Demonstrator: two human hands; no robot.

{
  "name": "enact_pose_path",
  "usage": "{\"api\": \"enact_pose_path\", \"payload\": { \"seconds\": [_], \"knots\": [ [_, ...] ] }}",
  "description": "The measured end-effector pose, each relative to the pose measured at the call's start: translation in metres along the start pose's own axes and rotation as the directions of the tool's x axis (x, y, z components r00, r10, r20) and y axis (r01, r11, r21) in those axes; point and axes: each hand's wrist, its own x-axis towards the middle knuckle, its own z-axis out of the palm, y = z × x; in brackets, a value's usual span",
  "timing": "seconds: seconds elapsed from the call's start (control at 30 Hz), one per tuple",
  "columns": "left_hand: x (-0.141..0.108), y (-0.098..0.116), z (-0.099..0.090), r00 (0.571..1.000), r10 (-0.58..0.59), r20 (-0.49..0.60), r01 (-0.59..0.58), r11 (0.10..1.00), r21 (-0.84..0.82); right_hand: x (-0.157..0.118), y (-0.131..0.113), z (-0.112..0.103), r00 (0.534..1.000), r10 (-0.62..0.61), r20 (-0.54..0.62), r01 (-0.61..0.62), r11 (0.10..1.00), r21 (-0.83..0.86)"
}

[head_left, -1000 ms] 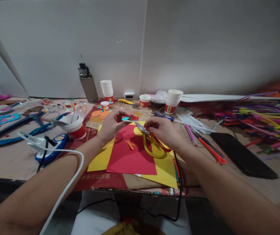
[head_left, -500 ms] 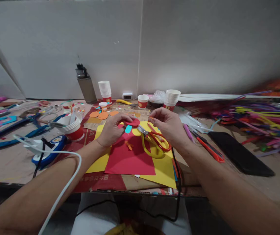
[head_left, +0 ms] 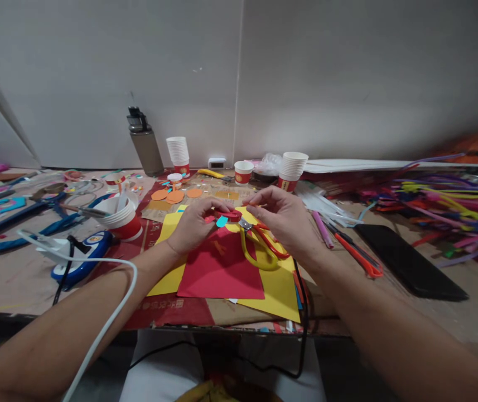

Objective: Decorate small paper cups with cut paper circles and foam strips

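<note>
My left hand pinches a red paper disc, with a rounded teal paper tab showing at its lower edge. Close to the disc's right side, my right hand has thumb and forefinger pressed together; a tiny orange-looking bit shows at the fingertips, too small to name. Scissors with yellow and red handles lie just below that hand. Beneath both hands a red paper sheet rests on yellow paper. Small orange paper strips sit on the red sheet.
Orange paper discs and stacked paper cups stand farther back. Right of my arm lie a red cutter and a black phone. A white cable crosses over my left forearm. Pipe cleaners pile up far right.
My right hand has moved left, bringing its fingertips up to the red disc. The disc in my left hand is now tilted more edge-on.
</note>
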Motion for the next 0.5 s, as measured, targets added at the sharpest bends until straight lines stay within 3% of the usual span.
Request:
{"api": "enact_pose_path", "payload": {
  "seconds": [0.27,0.5],
  "knots": [
    [0.0002,-0.0008,-0.0001,0.999,0.015,0.030,-0.015,1.000,0.006,0.0004,0.0038,-0.0003,0.989,-0.127,0.069,0.131,0.990,-0.051],
    [0.0018,0.0002,-0.0010,0.999,0.028,0.020,-0.029,0.999,0.015,0.0009,0.0055,-0.0018,0.980,-0.132,0.150,0.154,0.978,-0.142]
  ]
}}
